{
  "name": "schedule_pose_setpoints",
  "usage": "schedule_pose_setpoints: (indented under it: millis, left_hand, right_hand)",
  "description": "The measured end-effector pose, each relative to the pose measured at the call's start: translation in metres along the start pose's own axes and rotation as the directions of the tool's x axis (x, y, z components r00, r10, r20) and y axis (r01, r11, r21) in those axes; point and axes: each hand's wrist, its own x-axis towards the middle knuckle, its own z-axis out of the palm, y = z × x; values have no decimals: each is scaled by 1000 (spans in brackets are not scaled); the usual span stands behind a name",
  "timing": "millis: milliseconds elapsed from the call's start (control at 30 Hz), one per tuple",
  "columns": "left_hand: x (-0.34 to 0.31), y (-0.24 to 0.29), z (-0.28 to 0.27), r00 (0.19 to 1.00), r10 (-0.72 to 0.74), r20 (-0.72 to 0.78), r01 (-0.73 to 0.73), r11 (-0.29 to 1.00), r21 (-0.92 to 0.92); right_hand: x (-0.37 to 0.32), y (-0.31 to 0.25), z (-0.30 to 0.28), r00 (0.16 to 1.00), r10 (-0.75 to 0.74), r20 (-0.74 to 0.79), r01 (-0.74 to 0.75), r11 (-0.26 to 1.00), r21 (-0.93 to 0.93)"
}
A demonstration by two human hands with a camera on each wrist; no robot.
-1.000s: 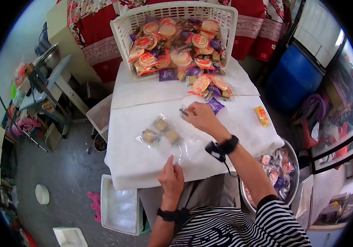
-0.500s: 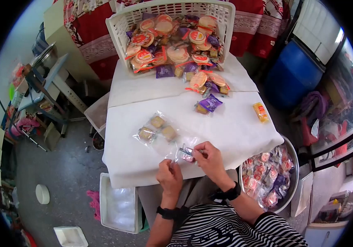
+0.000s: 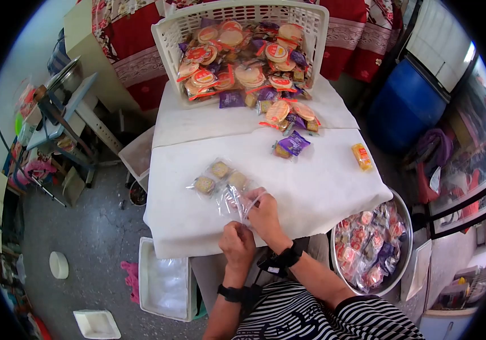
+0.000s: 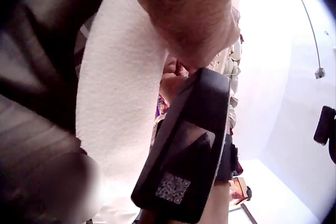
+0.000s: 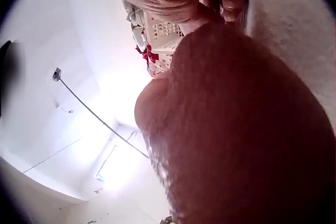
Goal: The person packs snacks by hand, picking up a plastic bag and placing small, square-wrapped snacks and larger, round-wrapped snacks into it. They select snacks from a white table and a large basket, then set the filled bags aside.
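Note:
A clear plastic bag (image 3: 229,198) lies near the front of the white-covered table, with several square biscuits (image 3: 220,169) in it. The left hand (image 3: 237,245) pinches the bag's near edge. Just above and to the right, the right hand (image 3: 265,218) has curled fingers at the bag's mouth and holds the clear film there. A small pinkish packet (image 3: 232,200) shows through the plastic beside the right fingertips. In the left wrist view the left hand (image 4: 189,14) fills the top; in the right wrist view the right hand (image 5: 226,103) hides its own fingertips.
A white basket (image 3: 318,56) of packaged snacks lies tipped at the table's back. Before it are loose packets and a purple packet (image 3: 294,143); a yellow packet (image 3: 361,157) lies at the right. A metal bowl (image 3: 407,243) of filled bags stands right, a white tray (image 3: 147,277) lower left.
The right hand has come from the loose packets down to the bag, bringing a small pinkish packet, which now shows within the plastic. The left hand has stayed at the bag's near edge.

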Motion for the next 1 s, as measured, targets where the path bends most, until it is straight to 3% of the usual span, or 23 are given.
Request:
schedule_pose_setpoints:
  millis: [100,167,200,267,300,367,400,433,500,533,600,700,767,833,967,1000]
  left_hand:
    - [0,1,1,998,38,-43,-39,999,-27]
    - [0,2,2,999,11,-42,-11,1000,-10]
    - [0,1,3,999,15,-40,-16,1000,-15]
    - [-1,-2,3,998,18,-59,-19,1000,-19]
    - [-1,0,2,998,23,-57,-25,999,-27]
    - [-2,3,-1,996,-85,-3,85,995,-46]
    - [-2,1,2,998,-52,-36,50,998,-44]
    - [-2,0,2,998,-47,-32,45,998,-51]
    - [-2,-2,0,999,-9,-31,7,998,-67]
    - [-1,-1,-1,999,-13,-32,11,998,-65]
    - [-1,0,-3,1000,-26,-2,26,999,-43]
    - [-1,0,0,999,-38,-17,37,997,-63]
    - [-1,4,-3,998,-63,-6,62,995,-84]
    - [-2,2,-3,999,-39,-29,36,996,-85]
    - [-2,4,-3,997,4,-79,-8,998,-57]
    - [-1,3,-2,997,10,-73,-16,996,-82]
  right_hand:
    - [-2,12,-1,998,-57,-6,56,996,-65]
    - [0,17,-2,969,-230,89,243,956,-165]
    - [2,19,-2,969,-234,83,245,955,-168]
    - [8,22,3,883,-400,248,461,837,-293]
    - [7,14,3,883,-404,240,463,835,-298]
    - [4,0,1,873,-300,385,467,741,-483]
    - [4,3,0,871,-204,447,453,686,-569]
    - [2,7,-4,874,-207,440,451,684,-574]
    - [-6,6,-14,831,-353,430,546,662,-513]
    - [-11,-4,-22,830,-350,434,547,663,-512]
    - [-21,-24,-42,829,-285,481,468,824,-320]
    - [-17,-38,-53,863,-244,443,416,840,-349]
    - [-8,-28,-50,810,-281,515,506,778,-371]
    - [-1,-11,-38,667,-531,523,703,680,-206]
    - [6,-10,-20,604,-543,583,778,559,-286]
    - [7,-20,-16,606,-481,634,787,476,-391]
